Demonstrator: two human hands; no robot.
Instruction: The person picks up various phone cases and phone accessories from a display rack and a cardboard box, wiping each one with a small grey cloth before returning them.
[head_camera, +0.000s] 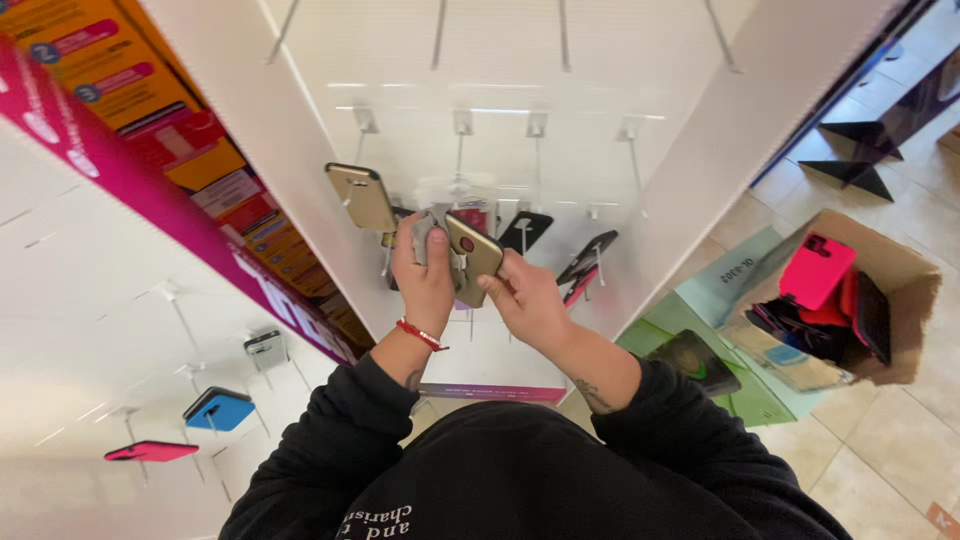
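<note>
Both hands grip one gold phone case (472, 258): left hand (423, 277) fingers wrapped, right hand (527, 297) fingers pinching its edge. A second gold phone case (361, 196) hangs on the white peg wall (560, 90); two black ones beside.

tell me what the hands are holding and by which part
Both hands grip a gold phone case: the right hand at its lower edge, the left hand at its upper left side.

A white display wall (500, 60) with metal hooks (460, 130) fills the view — beige floor tiles (890, 440) lie at right, brightly lit.
</note>
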